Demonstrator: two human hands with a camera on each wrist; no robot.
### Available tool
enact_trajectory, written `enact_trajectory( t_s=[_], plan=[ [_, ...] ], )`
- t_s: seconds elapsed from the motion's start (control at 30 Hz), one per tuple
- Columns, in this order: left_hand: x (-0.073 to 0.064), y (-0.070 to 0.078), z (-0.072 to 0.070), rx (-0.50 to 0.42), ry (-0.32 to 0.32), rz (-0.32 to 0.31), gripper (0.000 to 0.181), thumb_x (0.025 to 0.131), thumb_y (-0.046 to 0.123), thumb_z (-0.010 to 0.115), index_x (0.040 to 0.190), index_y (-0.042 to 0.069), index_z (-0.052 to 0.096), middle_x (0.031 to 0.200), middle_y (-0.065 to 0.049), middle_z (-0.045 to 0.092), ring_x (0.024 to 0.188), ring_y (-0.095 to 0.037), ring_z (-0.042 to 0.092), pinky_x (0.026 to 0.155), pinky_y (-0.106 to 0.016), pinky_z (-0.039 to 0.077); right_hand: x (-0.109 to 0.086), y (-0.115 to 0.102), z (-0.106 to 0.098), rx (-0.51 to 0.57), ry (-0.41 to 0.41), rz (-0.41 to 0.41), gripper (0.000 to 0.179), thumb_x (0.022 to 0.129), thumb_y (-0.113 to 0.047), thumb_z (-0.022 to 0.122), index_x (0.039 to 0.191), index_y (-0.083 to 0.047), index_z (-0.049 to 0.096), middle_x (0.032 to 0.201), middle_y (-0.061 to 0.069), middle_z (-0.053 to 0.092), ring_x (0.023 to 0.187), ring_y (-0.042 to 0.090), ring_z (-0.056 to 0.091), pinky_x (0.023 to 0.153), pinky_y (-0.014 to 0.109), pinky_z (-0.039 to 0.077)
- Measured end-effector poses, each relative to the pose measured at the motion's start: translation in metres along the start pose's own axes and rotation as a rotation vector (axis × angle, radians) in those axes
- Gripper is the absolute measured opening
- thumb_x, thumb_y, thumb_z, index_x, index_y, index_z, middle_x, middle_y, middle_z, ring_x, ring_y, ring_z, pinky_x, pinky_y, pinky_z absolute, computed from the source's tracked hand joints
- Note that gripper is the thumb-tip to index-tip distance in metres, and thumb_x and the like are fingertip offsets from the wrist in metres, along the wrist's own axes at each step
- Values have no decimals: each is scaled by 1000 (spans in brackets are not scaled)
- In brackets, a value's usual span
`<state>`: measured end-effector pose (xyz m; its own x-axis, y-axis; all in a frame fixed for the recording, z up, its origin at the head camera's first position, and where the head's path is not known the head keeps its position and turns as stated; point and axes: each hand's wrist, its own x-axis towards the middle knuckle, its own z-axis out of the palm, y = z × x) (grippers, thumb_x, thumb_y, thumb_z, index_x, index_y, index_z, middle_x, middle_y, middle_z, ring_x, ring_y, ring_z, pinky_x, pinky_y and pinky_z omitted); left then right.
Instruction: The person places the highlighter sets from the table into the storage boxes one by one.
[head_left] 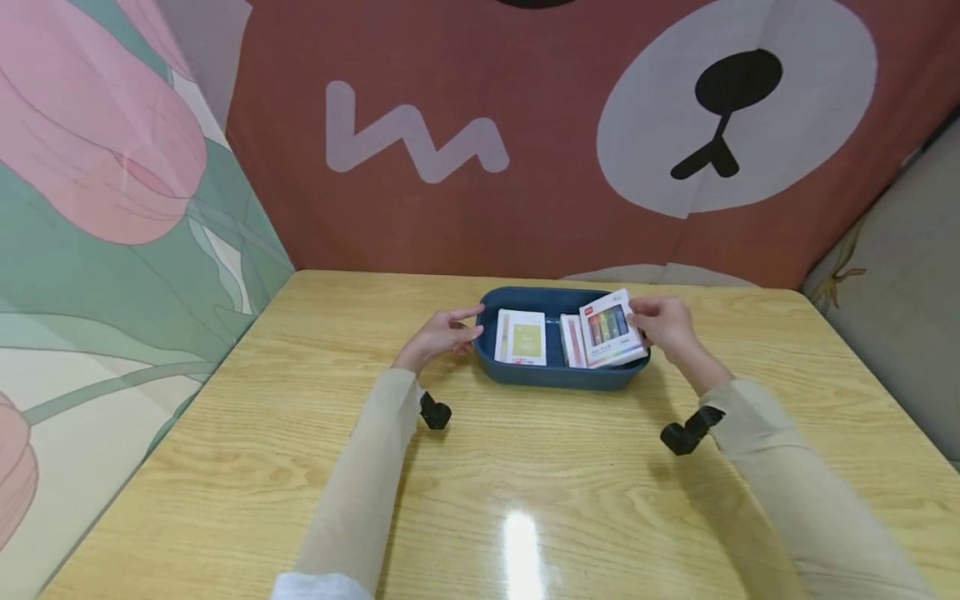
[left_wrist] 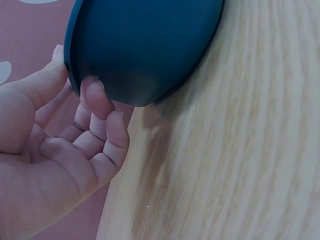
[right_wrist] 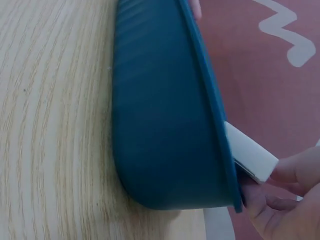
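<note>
A dark blue oblong plastic bin (head_left: pixel 558 377) stands toward the far side of the table. My left hand (head_left: pixel 442 336) is at its left end; the left wrist view has thumb and fingers pinching the rim (left_wrist: pixel 71 60). At the right end my right hand (head_left: pixel 666 323) holds a white crayon box (head_left: pixel 609 329) by its right edge. That box has a window showing coloured sticks and leans tilted over another pinkish-white box (head_left: pixel 573 342). In the right wrist view its white side (right_wrist: pixel 252 152) rises above the rim. White boxes with a yellow-green panel (head_left: pixel 528 339) lie in the bin's left half.
The pale wood table (head_left: pixel 480 467) extends in front of the bin. A printed cloth wall (head_left: pixel 450 225) rises right behind the table's far edge. Black wrist cameras (head_left: pixel 435 411) sit on both sleeves.
</note>
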<state>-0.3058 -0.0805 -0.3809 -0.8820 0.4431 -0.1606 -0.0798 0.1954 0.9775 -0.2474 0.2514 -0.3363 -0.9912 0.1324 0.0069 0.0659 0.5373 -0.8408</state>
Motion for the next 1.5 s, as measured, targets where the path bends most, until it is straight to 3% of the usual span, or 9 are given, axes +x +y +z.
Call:
enact_trajectory(
  t_s=[0.37,0.6,0.73,0.83,0.97,1.07,1.13,1.33,1.5],
  plan=[
    [1,1,2,5,14,-7,47,88,10,57,134,15,44,72,-12,51,63,-22,49,58,-28,39,4,0,8,-189,38,-62,30,84,-1,59,109,15,56,103,30,57,65,14,56,49,22,47],
    [0,-1,1,11,-4,-2,49,89,10,56,135,13,41,72,-12,51,63,-22,49,57,-28,38,3,1,16,-357,50,-217,31,77,-1,66,101,18,59,96,28,60,91,37,56,77,44,45],
    [-1,-1,1,5,-5,-6,49,89,10,55,135,14,41,70,-10,50,62,-21,48,56,-27,38,2,2,21,-427,47,-297,11,76,1,65,69,8,60,62,18,56,64,28,51,59,36,42],
    [-1,0,1,-1,0,-10,48,89,10,56,135,14,42,68,-9,49,61,-21,48,56,-27,37,1,2,25,-484,37,-320,32,77,3,64,54,-2,41,51,3,33,53,18,33,50,30,28],
    [-1,0,2,-1,7,-10,48,89,9,56,135,14,42,67,-9,48,60,-20,48,55,-26,36,1,-1,30,-562,12,-300,8,78,4,61,71,8,58,59,15,52,60,27,49,58,36,42],
    [-2,1,2,13,12,-11,48,89,10,55,135,14,42,69,-9,50,61,-20,49,55,-26,38,1,-2,34,-590,-32,-246,25,81,5,56,103,17,57,97,28,59,91,38,55,79,46,43],
    [-2,1,3,22,12,-11,48,89,10,55,135,14,42,70,-10,50,62,-20,50,56,-26,38,1,-2,36,-594,-59,-208,28,83,5,53,107,18,54,106,31,55,98,41,52,82,47,42],
    [-2,0,3,29,6,-6,48,89,12,55,135,15,41,72,-11,51,63,-20,50,56,-26,38,1,-1,37,-663,-85,-223,12,77,10,47,75,8,58,68,15,55,62,25,45,57,36,40],
    [-1,0,3,24,16,-13,47,89,12,56,135,16,43,73,-12,51,63,-20,50,56,-26,38,0,-3,36,-716,-109,-262,18,74,12,48,59,2,51,58,7,46,57,21,38,52,32,36]
  ],
)
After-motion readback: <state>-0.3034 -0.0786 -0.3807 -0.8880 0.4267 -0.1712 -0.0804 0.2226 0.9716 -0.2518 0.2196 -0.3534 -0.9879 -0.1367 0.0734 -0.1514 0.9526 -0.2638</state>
